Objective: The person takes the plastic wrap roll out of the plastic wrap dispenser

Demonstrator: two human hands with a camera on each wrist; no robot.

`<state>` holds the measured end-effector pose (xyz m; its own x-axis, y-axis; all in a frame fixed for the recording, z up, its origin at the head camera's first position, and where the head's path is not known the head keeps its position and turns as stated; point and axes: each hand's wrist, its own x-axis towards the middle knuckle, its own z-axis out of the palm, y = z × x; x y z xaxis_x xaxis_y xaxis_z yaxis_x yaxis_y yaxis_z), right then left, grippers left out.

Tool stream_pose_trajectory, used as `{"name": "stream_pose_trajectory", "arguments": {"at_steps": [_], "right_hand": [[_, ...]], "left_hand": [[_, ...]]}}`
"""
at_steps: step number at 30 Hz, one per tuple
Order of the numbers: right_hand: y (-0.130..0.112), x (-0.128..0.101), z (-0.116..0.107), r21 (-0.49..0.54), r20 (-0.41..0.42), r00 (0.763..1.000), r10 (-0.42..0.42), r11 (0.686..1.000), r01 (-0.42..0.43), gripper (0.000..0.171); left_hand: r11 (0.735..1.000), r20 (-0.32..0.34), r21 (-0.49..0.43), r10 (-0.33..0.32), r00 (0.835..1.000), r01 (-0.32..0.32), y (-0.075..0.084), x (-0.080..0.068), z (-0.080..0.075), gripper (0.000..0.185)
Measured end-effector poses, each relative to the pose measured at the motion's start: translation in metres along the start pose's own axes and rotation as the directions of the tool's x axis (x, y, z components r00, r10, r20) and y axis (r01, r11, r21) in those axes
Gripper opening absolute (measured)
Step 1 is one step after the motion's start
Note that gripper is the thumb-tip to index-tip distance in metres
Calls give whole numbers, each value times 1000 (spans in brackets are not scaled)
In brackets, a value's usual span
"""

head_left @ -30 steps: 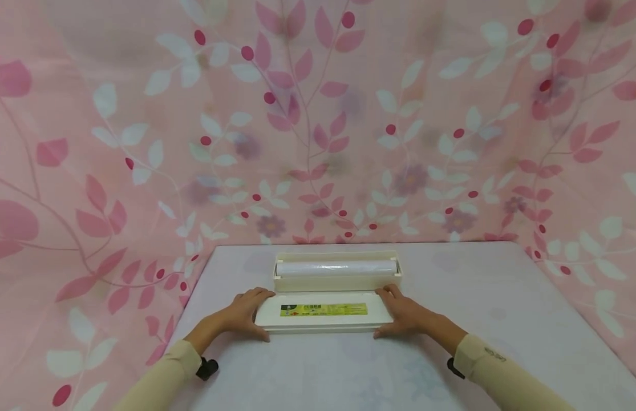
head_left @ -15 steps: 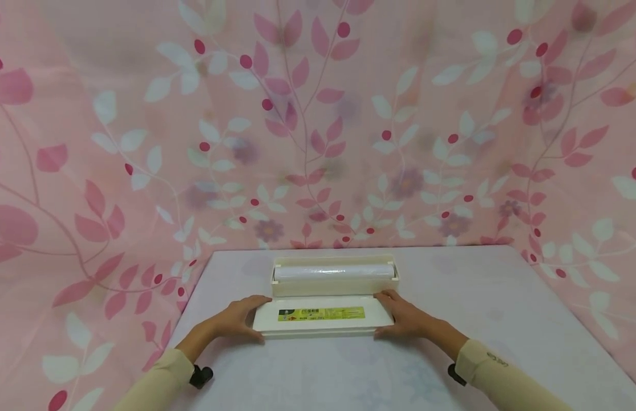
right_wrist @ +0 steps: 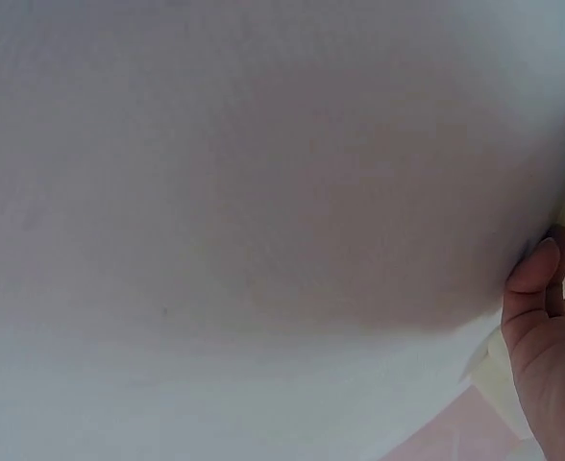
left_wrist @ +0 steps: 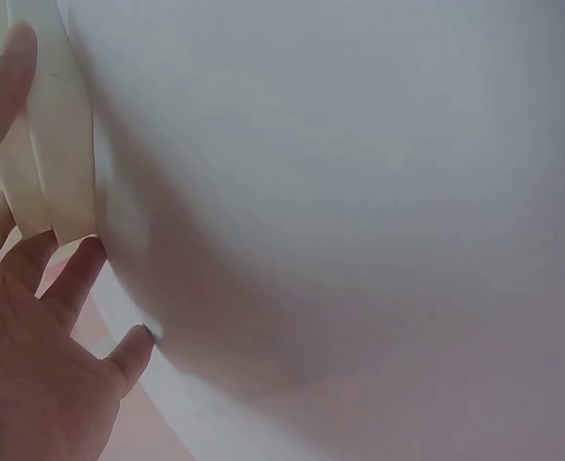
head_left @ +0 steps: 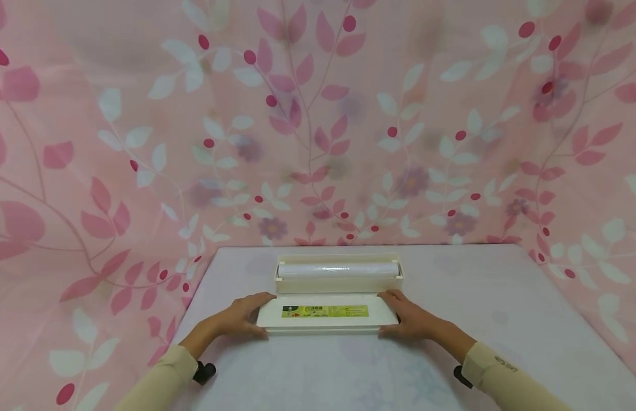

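An opened cling film dispenser box (head_left: 338,285) stands on the table, a whitish roll of cling film (head_left: 338,270) lying inside it. In front of the box is its white lid (head_left: 323,324), with a green and yellow label (head_left: 325,311) on top. My left hand (head_left: 240,317) grips the lid's left end, thumb at the front edge and fingers at the back corner. At the opposite end, my right hand (head_left: 412,318) holds the lid in the same way. The left wrist view shows the left fingers (left_wrist: 76,279) around the lid's end. Only part of the right hand shows in its wrist view.
A pale cloth covers the table (head_left: 477,302). Pink leaf-patterned curtains (head_left: 318,142) hang behind the table and along both sides. Dark wrist straps (head_left: 205,373) show at both sleeve cuffs.
The head view shifts slightly. Both hands stay at the ends of the lid, and the box with its roll keeps its place.
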<state>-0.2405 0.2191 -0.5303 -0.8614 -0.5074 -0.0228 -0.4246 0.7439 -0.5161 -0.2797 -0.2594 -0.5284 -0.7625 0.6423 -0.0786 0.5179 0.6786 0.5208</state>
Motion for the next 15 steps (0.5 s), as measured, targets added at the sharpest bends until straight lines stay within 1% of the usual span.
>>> {"name": "stream_pose_trajectory", "arguments": {"at_steps": [4,10,15], "right_hand": [[-1,3,-4,5,0,1000,-2,1000,2,90],[-2,7,-4,14,1,1000,4,1000,-4,91],[-1,5,-4,23,-16,999,33,999,-32,91]], "left_hand": [[1000,-9,-18,3,1000,-3,1,1,-3,90],[999,-4,-49,-8,1000,8,4,0,-6,89],[998,-15,-65,-1,1000,0,4,2,-4,89]]}}
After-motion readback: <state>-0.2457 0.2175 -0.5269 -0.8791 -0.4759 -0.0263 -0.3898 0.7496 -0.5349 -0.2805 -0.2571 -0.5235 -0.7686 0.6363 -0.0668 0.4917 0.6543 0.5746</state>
